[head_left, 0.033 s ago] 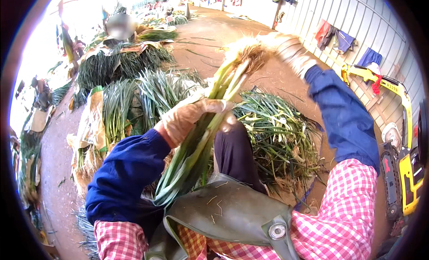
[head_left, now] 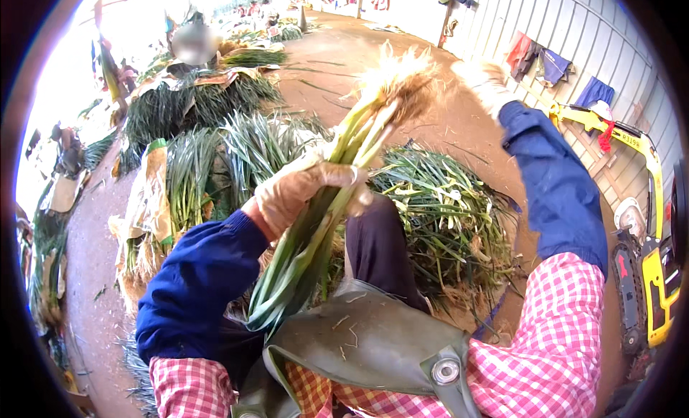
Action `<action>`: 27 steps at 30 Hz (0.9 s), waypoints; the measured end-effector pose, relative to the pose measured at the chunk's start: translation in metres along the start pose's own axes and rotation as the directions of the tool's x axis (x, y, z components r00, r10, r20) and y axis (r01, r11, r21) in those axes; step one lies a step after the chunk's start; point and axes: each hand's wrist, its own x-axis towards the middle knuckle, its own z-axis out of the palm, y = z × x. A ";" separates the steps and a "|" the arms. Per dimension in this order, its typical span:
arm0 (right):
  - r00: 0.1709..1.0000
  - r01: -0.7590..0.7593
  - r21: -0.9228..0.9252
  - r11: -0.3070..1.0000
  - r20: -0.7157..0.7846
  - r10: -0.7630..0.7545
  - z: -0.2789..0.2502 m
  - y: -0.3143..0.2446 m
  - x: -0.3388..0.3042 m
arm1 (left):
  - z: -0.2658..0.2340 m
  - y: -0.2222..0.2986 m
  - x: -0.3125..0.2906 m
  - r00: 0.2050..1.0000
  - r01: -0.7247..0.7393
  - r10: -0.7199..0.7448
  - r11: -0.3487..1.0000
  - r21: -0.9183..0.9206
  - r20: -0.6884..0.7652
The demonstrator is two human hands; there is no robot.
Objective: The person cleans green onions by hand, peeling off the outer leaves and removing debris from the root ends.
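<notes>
A bunch of green onions (head_left: 301, 253) slants across my lap, its pale, hairy roots up and its green leaves hanging down over my dark apron (head_left: 373, 339). My left hand (head_left: 305, 190), in a pale glove, is wrapped round the stalks below the roots. Off to the right of the roots and apart from them is my gloved right hand (head_left: 486, 86). Motion smears its fingers, so I cannot make out whether they are closed. A loose heap of green onions (head_left: 448, 224) lies on the ground beyond my knee.
Bundles of green onions (head_left: 190, 174) with wrapping sheets stand to the left, with more piles (head_left: 194, 105) behind. Brown floor (head_left: 330, 55) runs to the back. At right are a yellow machine (head_left: 653, 289) on tracks and a pale ribbed wall (head_left: 574, 30) with hanging clothes (head_left: 552, 64).
My right hand has moved away from the roots, toward the right and slightly down. The roots fan out more. My left hand keeps its hold on the bunch, nearly still.
</notes>
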 end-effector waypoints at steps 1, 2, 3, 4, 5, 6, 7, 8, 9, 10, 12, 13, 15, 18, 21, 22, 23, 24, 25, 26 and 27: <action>0.989 0.017 0.078 0.997 0.144 -0.028 -0.011 0.064 0.011 | 0.002 0.003 -0.001 1.000 -0.024 0.024 0.999 0.022 -0.004; 0.959 -0.002 0.114 0.994 0.283 -0.030 -0.046 0.130 0.018 | 0.004 0.002 0.007 0.997 -0.067 0.066 0.997 0.023 0.028; 0.913 -0.040 0.128 0.991 0.408 -0.016 -0.095 0.185 0.023 | 0.009 0.002 0.014 0.990 -0.121 0.120 0.993 0.010 0.068; 0.926 0.030 0.269 0.963 0.354 -0.128 -0.034 0.138 0.013 | -0.003 0.005 0.003 0.997 -0.034 0.040 0.995 0.090 -0.059; 0.938 0.102 0.355 0.929 0.276 -0.209 -0.009 0.076 -0.008 | -0.011 0.004 -0.003 0.991 -0.011 0.027 0.993 0.122 -0.131; 0.946 0.175 0.395 0.902 0.187 -0.265 -0.008 0.012 -0.034 | -0.015 0.002 -0.001 0.985 -0.009 0.034 0.990 0.144 -0.172; 0.952 0.228 0.467 0.854 0.078 -0.297 -0.008 -0.007 -0.040 | -0.015 0.001 0.007 0.982 -0.020 0.049 0.987 0.158 -0.185; 0.943 0.296 0.526 0.797 -0.030 -0.331 -0.005 -0.028 -0.044 | -0.017 0.003 0.013 0.977 0.061 -0.014 0.974 0.220 -0.211; 0.927 0.321 0.651 0.688 -0.068 -0.369 0.008 -0.045 -0.044 | -0.019 0.000 0.015 0.972 0.038 0.015 0.975 0.218 -0.234; 0.900 0.383 0.587 0.713 -0.063 -0.431 0.012 -0.068 -0.048 | -0.020 -0.003 0.018 0.967 0.006 0.049 0.977 0.214 -0.250; 0.826 0.535 0.286 0.795 0.022 -0.563 0.018 -0.125 -0.063 | -0.025 -0.005 0.013 0.952 -0.001 0.077 0.969 0.247 -0.296; 0.788 0.595 0.168 0.786 0.071 -0.612 0.017 -0.133 -0.064 | -0.022 -0.006 0.017 0.954 -0.010 0.079 0.973 0.232 -0.289; 0.699 0.695 0.123 0.709 0.115 -0.706 0.033 -0.130 -0.053 | -0.013 -0.009 0.025 0.958 -0.023 0.078 0.980 0.197 -0.276; 0.623 0.773 -0.189 0.606 0.043 -0.781 0.065 -0.128 -0.044 | -0.010 -0.003 0.018 0.962 0.012 0.078 0.944 0.329 -0.261; 0.611 0.678 -0.348 0.647 -0.222 -0.760 0.056 -0.114 -0.041 | -0.018 -0.010 0.014 0.954 0.000 0.126 0.907 0.420 -0.273; 0.818 0.575 0.410 0.708 -0.293 -0.494 0.059 -0.075 -0.016 | -0.019 -0.017 0.020 0.953 -0.016 0.144 0.902 0.431 -0.266; 0.746 0.460 -0.401 0.792 -0.308 -0.590 0.036 -0.049 -0.006 | -0.020 -0.019 0.023 0.949 -0.035 0.168 0.896 0.444 -0.266; 0.947 0.177 -0.429 0.886 -0.169 -0.272 0.026 -0.041 -0.005 | -0.021 -0.023 0.020 0.936 -0.031 0.170 0.912 0.410 -0.308; 0.994 0.109 -0.117 0.987 0.001 -0.110 0.024 -0.035 -0.009 | -0.026 -0.023 0.017 0.929 -0.025 0.172 0.913 0.408 -0.328; 0.983 0.180 0.067 0.981 -0.034 -0.178 0.030 -0.024 -0.018 | -0.029 -0.025 0.020 0.927 -0.035 0.180 0.916 0.400 -0.330; 0.968 0.252 0.243 0.937 -0.081 -0.239 0.039 -0.015 -0.028 | -0.032 -0.027 0.023 0.925 -0.047 0.188 0.919 0.392 -0.330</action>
